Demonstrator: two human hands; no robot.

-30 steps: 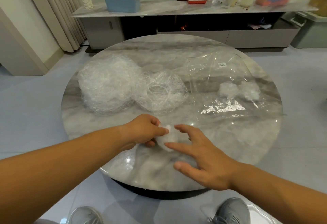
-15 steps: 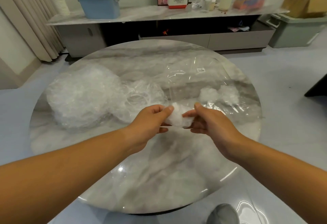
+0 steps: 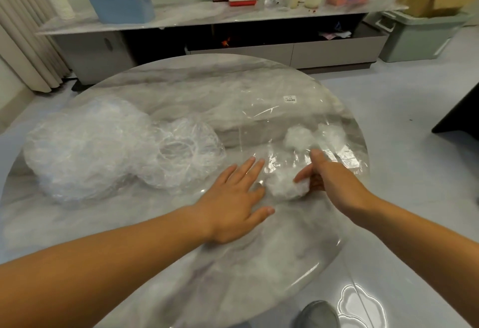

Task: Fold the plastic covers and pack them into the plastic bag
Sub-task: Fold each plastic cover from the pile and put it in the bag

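The right hand [image 3: 334,180] curls round a folded cover [image 3: 285,188], a crumpled white wad, at the near edge of the clear plastic bag [image 3: 280,118] lying flat on the bench [image 3: 233,276]. Whether the wad has passed the bag's mouth cannot be told through the glare. The left hand [image 3: 233,198] lies flat just beside it with fingers straight and spread, holding nothing, and seems to press down the film or the bench at that edge.

The likeliest trouble is the bag itself. The film is thin and lies collapsed, so a push could shove the bag across the glossy marble instead of feeding the wad in. The bag sits near the bench's right rim and could slide off. Loosely crushed plastic also tends to spring back, so the wad may unfold once it is released.

Two folded covers [image 3: 298,138] already sit inside, further in, leaving less free room. To the left, well apart, a pile of unfolded covers [image 3: 83,146] waits, with one loose cover [image 3: 186,154] leaning against it. A sideboard [image 3: 207,17] with a blue bin [image 3: 121,1] stands beyond, out of the way.
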